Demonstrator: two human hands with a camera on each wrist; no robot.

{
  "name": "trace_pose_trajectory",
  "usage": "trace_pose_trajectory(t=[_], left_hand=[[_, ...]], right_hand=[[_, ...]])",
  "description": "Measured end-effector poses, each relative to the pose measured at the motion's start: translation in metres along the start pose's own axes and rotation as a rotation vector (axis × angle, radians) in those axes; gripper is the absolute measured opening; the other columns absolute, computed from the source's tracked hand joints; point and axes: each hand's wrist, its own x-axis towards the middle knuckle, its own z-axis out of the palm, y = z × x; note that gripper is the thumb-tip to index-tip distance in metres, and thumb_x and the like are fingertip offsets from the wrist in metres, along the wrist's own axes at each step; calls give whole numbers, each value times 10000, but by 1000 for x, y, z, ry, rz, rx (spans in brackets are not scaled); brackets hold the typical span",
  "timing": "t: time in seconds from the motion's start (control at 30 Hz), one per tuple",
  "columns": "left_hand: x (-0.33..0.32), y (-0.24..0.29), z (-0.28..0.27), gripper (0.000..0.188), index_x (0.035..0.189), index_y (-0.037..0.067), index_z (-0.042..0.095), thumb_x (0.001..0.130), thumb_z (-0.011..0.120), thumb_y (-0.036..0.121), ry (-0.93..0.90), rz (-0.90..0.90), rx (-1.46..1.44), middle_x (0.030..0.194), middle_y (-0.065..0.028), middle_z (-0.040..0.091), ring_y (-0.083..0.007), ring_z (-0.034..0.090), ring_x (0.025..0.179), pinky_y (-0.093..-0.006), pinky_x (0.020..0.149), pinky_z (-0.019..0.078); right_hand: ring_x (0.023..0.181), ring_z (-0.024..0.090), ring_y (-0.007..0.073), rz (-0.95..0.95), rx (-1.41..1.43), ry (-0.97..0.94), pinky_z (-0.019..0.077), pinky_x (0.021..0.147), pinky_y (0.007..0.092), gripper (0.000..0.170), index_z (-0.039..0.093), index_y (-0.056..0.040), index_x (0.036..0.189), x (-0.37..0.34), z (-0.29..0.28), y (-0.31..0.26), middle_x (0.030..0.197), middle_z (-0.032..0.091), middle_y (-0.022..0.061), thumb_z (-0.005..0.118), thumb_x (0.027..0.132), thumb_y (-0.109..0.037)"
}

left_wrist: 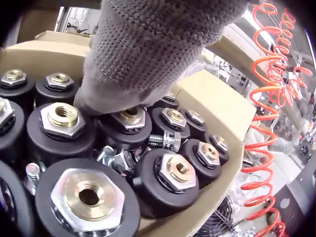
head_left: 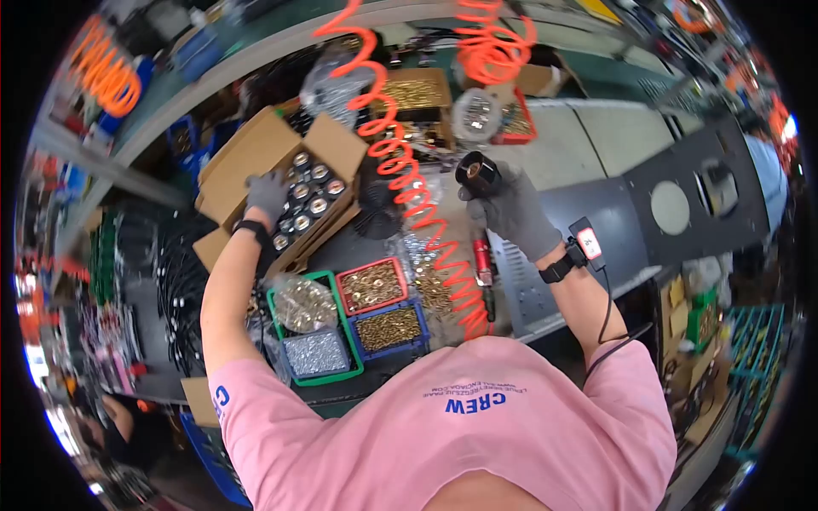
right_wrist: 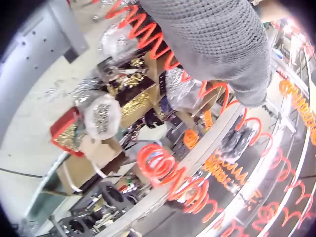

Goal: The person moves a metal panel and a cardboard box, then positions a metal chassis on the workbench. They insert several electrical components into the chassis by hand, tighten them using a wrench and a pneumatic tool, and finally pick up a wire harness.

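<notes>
My gloved left hand (head_left: 271, 194) reaches into an open cardboard box (head_left: 243, 157) at the left. Black round fittings (left_wrist: 88, 197) fill the box in rows, each topped by a hex nut and a threaded brass insert. In the left wrist view the glove (left_wrist: 143, 54) dips between several fittings toward the back, its fingertips hidden. Loose bolts (left_wrist: 168, 140) lie between them. Over the bench, my gloved right hand (head_left: 515, 213) grips a black cylindrical fitting (head_left: 477, 173), brass showing at its end. In the right wrist view only the glove (right_wrist: 217, 44) shows.
Coiled orange air hoses (head_left: 388, 128) hang between my hands. Small bins of hardware, including a red bin (head_left: 372, 285) and a blue bin (head_left: 389, 330), stand near my body. A red-bodied tool (head_left: 483, 260) lies beside a dark metal panel (head_left: 596, 221) with cutouts.
</notes>
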Motion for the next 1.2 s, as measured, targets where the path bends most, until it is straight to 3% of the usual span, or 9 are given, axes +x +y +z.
trace_pose_trajectory(t=[0.3, 0.5, 0.57, 0.67, 0.87, 0.9, 1.07, 1.13, 1.2], left_hand=[[23, 1, 3, 332, 1163, 140, 469, 833, 442, 169, -389, -281, -5, 1083, -116, 509, -276, 520, 991, -483, 572, 482], [-24, 1, -24, 278, 990, 34, 523, 762, 557, 189, -44, -553, -441, 971, -175, 547, -318, 561, 873, -413, 710, 466], [-25, 8, -39, 310, 934, 9, 504, 718, 616, 201, 351, -608, -748, 915, -191, 556, -335, 558, 851, -366, 737, 442], [-23, 69, -129, 302, 931, 9, 491, 704, 644, 138, 652, -207, -1095, 879, -150, 559, -278, 566, 820, -359, 706, 448], [-18, 307, -230, 462, 1069, 54, 463, 659, 653, 149, 184, 406, -1496, 979, -153, 532, -277, 556, 854, -352, 720, 460], [-16, 341, -228, 453, 1053, 60, 465, 659, 633, 207, 387, 397, -1215, 982, -178, 517, -328, 541, 860, -395, 724, 449], [-16, 407, -230, 514, 1119, 73, 436, 673, 621, 251, 101, 404, -1240, 1072, -202, 469, -364, 479, 964, -430, 768, 422], [-32, 401, -221, 555, 1153, 71, 413, 679, 625, 265, 568, 213, -1113, 1163, -206, 421, -371, 406, 1062, -451, 861, 353], [-58, 376, -228, 621, 1211, 50, 368, 691, 628, 270, 599, -27, -1135, 1205, -226, 372, -363, 348, 1120, -453, 948, 245]], right_hand=[[681, 553, 205, -280, 226, 211, 464, 619, 318, 436, 497, -6, 1079, -160, -84, 2, 905, 567, 170, 519, 791, -333], [727, 535, 176, -376, 234, 310, 449, 631, 299, 396, 510, -35, 1065, -241, -120, 21, 908, 569, 126, 555, 787, -313], [732, 521, 163, -370, 233, 342, 442, 635, 289, 364, 514, -45, 1039, -256, -133, 29, 892, 558, 100, 563, 787, -303], [719, 506, 154, -353, 205, 397, 437, 633, 286, 336, 513, -58, 1026, -262, -143, 37, 880, 548, 64, 567, 789, -291], [676, 527, 181, -299, 299, 329, 448, 592, 310, 297, 521, -60, 1030, -236, -166, 41, 889, 570, 66, 488, 840, -286], [676, 527, 181, -307, 300, 326, 448, 592, 310, 297, 521, -60, 1030, -233, -167, 41, 889, 570, 66, 488, 840, -286], [680, 533, 218, -309, 437, 267, 445, 611, 324, 337, 515, -66, 1044, -236, -171, 41, 904, 573, 105, 462, 857, -340], [712, 536, 221, -326, 390, 225, 441, 634, 333, 399, 506, -48, 1056, -243, -176, 39, 936, 564, 105, 498, 832, -377], [720, 536, 216, -368, 339, 196, 441, 636, 333, 416, 503, -42, 1065, -250, -173, 34, 943, 561, 101, 519, 819, -376]])
